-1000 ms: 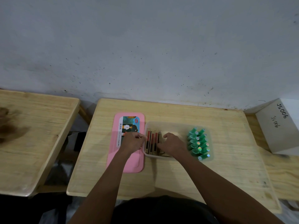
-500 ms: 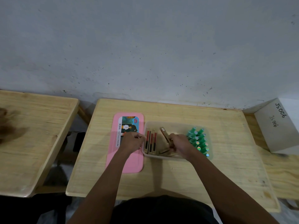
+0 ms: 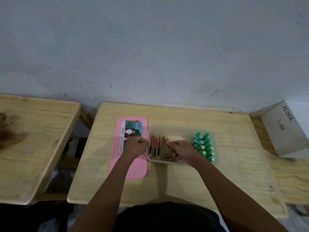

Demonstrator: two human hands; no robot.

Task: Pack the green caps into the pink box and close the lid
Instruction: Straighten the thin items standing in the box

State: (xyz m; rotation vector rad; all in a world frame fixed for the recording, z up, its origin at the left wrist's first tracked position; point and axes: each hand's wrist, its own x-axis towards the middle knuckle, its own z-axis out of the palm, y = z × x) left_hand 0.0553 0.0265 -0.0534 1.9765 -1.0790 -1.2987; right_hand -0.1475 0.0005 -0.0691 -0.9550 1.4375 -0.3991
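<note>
Grey wall (image 3: pixel 150 47) stood behind a wooden table (image 3: pixel 184 181). A clear box (image 3: pixel 175 128) sat in the middle of the frame. The green caps (image 3: pixel 203 145) were packed in its right end. Flat packs (image 3: pixel 155 147) stood in its left end.

The right hand (image 3: pixel 183 149) was curled round a tilted brown pack (image 3: pixel 166 139) just beside the caps. The left hand (image 3: pixel 135 147) was curled at the box's left rim, but I could not tell if it gripped it.

The pink lid (image 3: pixel 133 169) lay flat to the left of the box. If the pack swung right, it might knock caps over. Then the lid might not shut.

A white carton (image 3: pixel 284 131) at the right edge said "JS 006" twice. The words on the lid's sticker (image 3: pixel 132 129) were too small to read.
</note>
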